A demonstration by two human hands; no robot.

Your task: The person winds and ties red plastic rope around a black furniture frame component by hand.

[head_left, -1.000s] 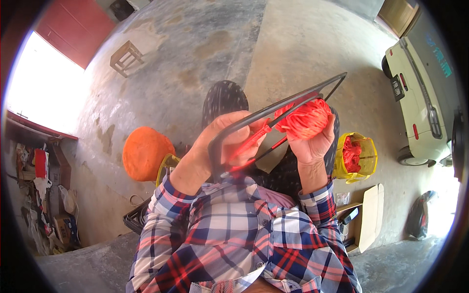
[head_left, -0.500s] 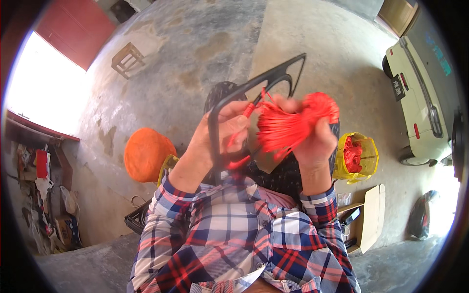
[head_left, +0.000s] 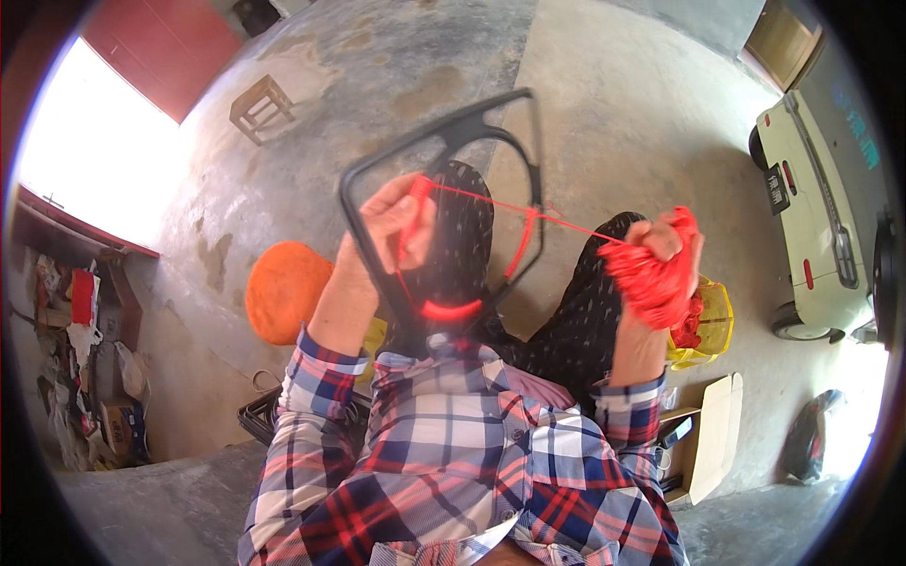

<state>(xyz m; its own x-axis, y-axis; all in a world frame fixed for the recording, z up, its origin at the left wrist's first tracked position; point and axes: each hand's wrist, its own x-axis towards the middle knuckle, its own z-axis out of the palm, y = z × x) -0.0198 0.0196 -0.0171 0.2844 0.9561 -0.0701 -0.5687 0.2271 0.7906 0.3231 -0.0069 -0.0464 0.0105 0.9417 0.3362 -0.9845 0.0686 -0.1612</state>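
Concrete floor (head_left: 613, 123), orange bundle (head_left: 286, 291), left hand (head_left: 394, 226) gripping black frame (head_left: 444, 151), right hand (head_left: 661, 255) clutching red cord (head_left: 651, 283)

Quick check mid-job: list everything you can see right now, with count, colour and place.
frame: 1, black, held up at centre by the left hand
cord: 1, red, stretched from the frame to the right hand
cord bundle: 1, red, in the right hand
round cushion: 1, orange, floor left
basket: 1, yellow, floor right, red cord inside
stool: 1, wooden, upper left
vehicle: 1, pale, right edge
cardboard box: 1, brown, lower right
left hand: grips the frame
right hand: clutches the cord bundle
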